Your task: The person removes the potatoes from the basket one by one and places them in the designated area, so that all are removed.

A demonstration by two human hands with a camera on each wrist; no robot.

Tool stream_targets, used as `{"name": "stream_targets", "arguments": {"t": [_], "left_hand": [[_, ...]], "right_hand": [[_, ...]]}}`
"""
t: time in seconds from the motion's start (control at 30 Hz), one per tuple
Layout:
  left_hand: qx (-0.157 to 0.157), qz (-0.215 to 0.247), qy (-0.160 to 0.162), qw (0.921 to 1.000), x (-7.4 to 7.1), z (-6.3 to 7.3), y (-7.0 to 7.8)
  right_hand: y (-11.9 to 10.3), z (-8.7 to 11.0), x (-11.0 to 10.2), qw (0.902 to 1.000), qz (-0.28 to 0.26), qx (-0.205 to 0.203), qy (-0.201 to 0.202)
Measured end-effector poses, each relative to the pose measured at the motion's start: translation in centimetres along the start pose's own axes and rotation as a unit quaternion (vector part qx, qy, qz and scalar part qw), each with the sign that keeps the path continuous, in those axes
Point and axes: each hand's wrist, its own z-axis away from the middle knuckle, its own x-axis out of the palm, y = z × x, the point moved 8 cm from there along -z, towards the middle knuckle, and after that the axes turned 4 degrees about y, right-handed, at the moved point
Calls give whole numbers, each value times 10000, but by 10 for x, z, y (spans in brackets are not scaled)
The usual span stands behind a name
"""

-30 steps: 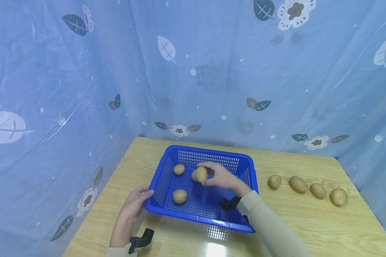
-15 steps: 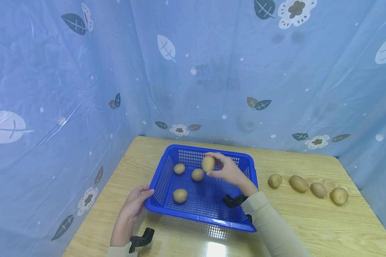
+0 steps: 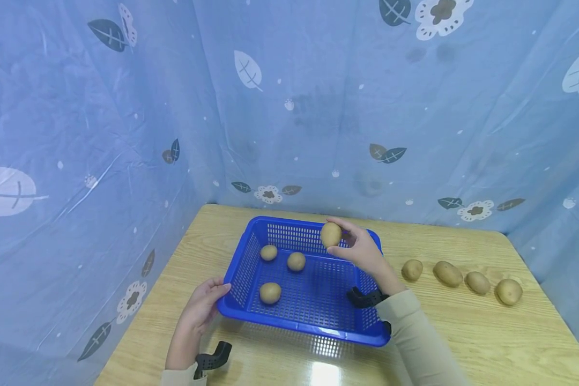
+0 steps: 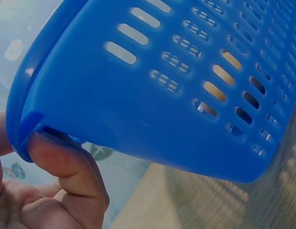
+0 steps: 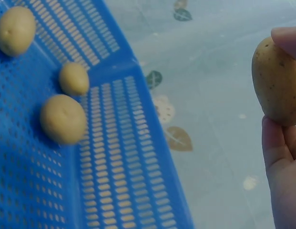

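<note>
The right hand pinched a potato between thumb and fingertips, holding it in the air above the far right corner of the blue basket. The left hand gripped the basket's near left corner, fingers curled under its rim. Three potatoes lay inside the basket, toward its left half. Four more potatoes sat in a row on the wooden table, near its right edge, beside the basket.
</note>
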Motion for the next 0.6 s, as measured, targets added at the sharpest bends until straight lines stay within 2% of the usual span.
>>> {"name": "stream_targets", "arguments": {"t": [0.27, 0.4, 0.6], "left_hand": [[36, -122, 11, 9999, -1, 0, 0], [66, -183, -34, 9998, -1, 0, -2], [41, -66, -37, 10000, -2, -2, -1]], "right_hand": [[-13, 10, -27, 9991, -63, -300, 276], [-18, 18, -39, 9987, -32, -303, 417], [-27, 31, -65, 9967, -274, -413, 646]]}}
